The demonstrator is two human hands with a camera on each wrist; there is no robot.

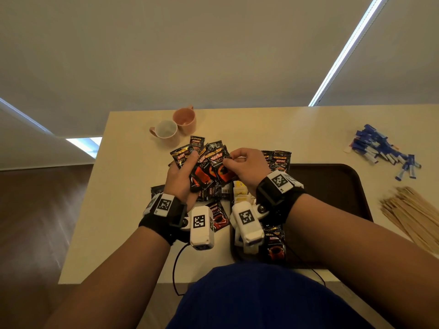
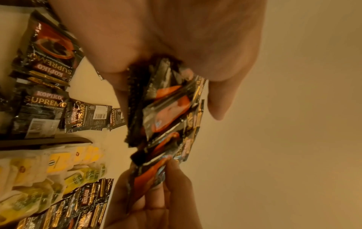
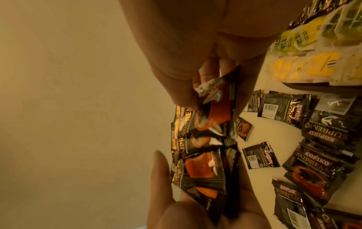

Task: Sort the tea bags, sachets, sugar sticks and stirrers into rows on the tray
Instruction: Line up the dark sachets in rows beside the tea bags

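Observation:
My left hand (image 1: 184, 173) grips a fanned stack of black-and-red coffee sachets (image 1: 209, 167) above the table, left of the tray. My right hand (image 1: 244, 165) pinches the rightmost sachet of that fan (image 3: 213, 108) between thumb and fingers. The same stack (image 2: 168, 117) fills the left wrist view, with my right fingers (image 2: 156, 198) at its lower end. Loose sachets (image 3: 317, 155) lie on the table beneath. Yellow and green tea bags (image 2: 58, 162) sit in a row on the dark brown tray (image 1: 332, 186), with more sachets (image 1: 276, 248) at its near left.
Two mugs (image 1: 175, 125) stand at the far side of the cream table (image 1: 123, 198). A heap of blue sugar sticks (image 1: 382, 149) lies at the far right, and a bundle of wooden stirrers (image 1: 411, 214) to the right of the tray.

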